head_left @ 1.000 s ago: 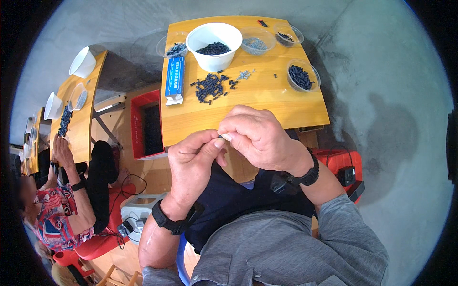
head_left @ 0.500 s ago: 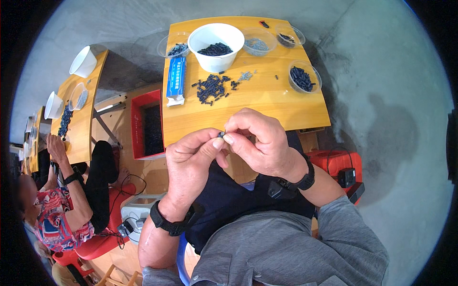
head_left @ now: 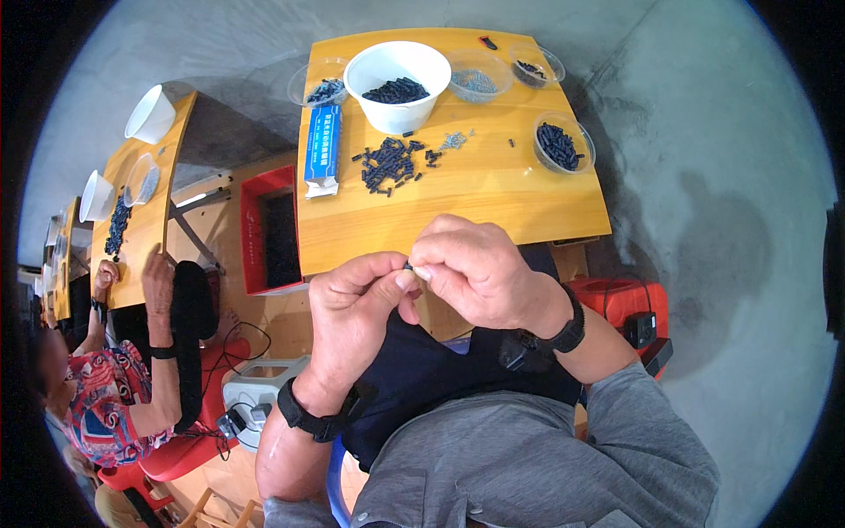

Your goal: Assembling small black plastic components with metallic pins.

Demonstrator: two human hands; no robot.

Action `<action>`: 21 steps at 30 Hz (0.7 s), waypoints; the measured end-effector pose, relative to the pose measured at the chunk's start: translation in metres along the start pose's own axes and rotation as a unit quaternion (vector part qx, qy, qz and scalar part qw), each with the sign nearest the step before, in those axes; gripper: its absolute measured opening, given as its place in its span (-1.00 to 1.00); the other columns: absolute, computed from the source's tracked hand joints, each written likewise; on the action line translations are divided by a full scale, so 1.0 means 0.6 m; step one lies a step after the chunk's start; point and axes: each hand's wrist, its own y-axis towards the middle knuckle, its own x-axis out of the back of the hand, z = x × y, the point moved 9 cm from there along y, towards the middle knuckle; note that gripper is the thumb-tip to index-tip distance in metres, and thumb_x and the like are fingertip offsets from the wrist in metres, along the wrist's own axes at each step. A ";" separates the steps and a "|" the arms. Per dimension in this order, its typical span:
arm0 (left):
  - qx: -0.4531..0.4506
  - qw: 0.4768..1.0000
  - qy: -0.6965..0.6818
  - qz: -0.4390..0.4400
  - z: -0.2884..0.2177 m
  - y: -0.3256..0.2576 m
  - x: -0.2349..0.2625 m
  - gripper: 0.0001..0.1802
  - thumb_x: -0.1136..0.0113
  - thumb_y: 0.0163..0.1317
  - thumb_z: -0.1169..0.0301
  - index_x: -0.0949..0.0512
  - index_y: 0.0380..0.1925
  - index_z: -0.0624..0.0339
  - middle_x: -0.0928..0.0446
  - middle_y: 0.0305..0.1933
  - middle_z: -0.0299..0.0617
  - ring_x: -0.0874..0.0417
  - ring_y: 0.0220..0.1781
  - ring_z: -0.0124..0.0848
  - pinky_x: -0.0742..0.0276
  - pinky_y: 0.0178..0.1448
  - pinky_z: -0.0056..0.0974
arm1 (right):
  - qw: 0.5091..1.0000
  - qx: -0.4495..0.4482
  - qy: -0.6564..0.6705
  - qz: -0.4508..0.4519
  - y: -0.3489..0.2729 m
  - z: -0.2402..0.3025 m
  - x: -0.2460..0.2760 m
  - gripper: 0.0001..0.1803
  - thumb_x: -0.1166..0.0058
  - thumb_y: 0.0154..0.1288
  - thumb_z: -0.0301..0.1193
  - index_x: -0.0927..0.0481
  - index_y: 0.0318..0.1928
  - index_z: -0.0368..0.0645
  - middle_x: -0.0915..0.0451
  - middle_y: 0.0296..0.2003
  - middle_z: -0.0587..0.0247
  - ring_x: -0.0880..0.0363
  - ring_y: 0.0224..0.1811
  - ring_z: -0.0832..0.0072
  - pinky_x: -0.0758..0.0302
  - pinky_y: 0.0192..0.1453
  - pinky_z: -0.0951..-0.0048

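Note:
Between my two hands, just off the table's near edge, is a small black piece (head_left: 408, 265), mostly covered by fingertips. My left hand (head_left: 356, 295) pinches it between thumb and index finger. The thumb and fingers of my right hand (head_left: 471, 268) are closed at its other end; whether a second tiny part sits there is hidden. Beyond the hands, a loose pile of short black cylindrical pieces (head_left: 387, 165) lies on the wooden table (head_left: 493, 207). Beside that pile is a small heap of grey metal bits (head_left: 453, 141).
A white tub (head_left: 398, 110) of black pieces stands at the back, with clear bowls of small parts around it, one at right (head_left: 559, 145). A blue box (head_left: 323, 150) lies at left. A red bin (head_left: 251, 238) stands beside the table. A co-worker (head_left: 106, 396) sits at far left.
My hands have dropped slightly toward me, still pinched together, and the black piece is more covered. The co-worker's near hand has moved right along their table edge.

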 end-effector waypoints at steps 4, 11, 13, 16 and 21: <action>0.037 0.999 0.018 0.010 0.029 -0.003 -0.004 -0.88 -0.10 0.23 0.64 -0.60 -0.29 0.44 -0.61 -0.43 -0.11 -0.58 -0.54 -0.48 -0.52 -0.42 -0.45 | 0.999 -0.028 0.017 0.041 -0.020 -0.021 -0.015 -0.87 -0.06 0.10 -0.67 -0.51 -0.32 -0.22 -0.43 -0.49 0.10 -0.49 -0.45 0.11 -0.43 -0.41 0.26; 0.067 0.996 0.036 0.040 0.045 0.003 -0.029 -0.90 -0.11 0.23 0.63 -0.60 -0.30 0.40 -0.59 -0.46 -0.15 -0.59 -0.54 -0.48 -0.52 -0.43 -0.45 | 0.901 -0.322 0.269 0.109 -0.060 -0.148 -0.026 -0.94 -0.02 0.25 -0.54 -0.54 -0.33 -0.25 -0.52 -0.52 0.42 -0.52 -0.45 0.71 -0.43 -0.39 0.60; 0.076 0.996 0.016 0.044 0.042 0.000 -0.034 -0.92 -0.11 0.23 0.63 -0.59 -0.31 0.40 -0.57 -0.46 -0.19 -0.59 -0.53 -0.51 -0.52 -0.41 -0.46 | 0.913 -0.362 0.179 0.054 -0.057 -0.229 -0.011 -0.92 0.02 0.28 -0.53 -0.53 -0.33 -0.27 -0.51 -0.55 0.41 -0.51 -0.52 0.68 -0.45 -0.43 0.58; 0.090 0.995 0.007 0.051 0.043 -0.005 -0.038 -0.93 -0.12 0.24 0.63 -0.58 -0.32 0.40 -0.55 -0.46 -0.24 -0.59 -0.50 -0.54 -0.52 -0.39 -0.47 | 0.947 -0.321 0.005 -0.007 -0.052 -0.347 0.012 -0.90 0.04 0.27 -0.53 -0.53 -0.31 -0.28 -0.56 -0.52 0.18 -0.56 -0.50 0.42 -0.48 -0.39 0.44; 0.050 0.998 -0.037 0.028 0.033 0.000 -0.021 -0.93 -0.12 0.25 0.63 -0.58 -0.30 0.37 -0.55 -0.45 -0.24 -0.58 -0.48 -0.53 -0.52 -0.37 -0.46 | 0.955 -0.233 -0.179 -0.037 -0.014 -0.374 0.012 -0.84 -0.01 0.24 -0.48 -0.55 -0.23 -0.31 -0.61 -0.45 0.01 -0.61 -0.44 0.30 -0.51 -0.31 0.36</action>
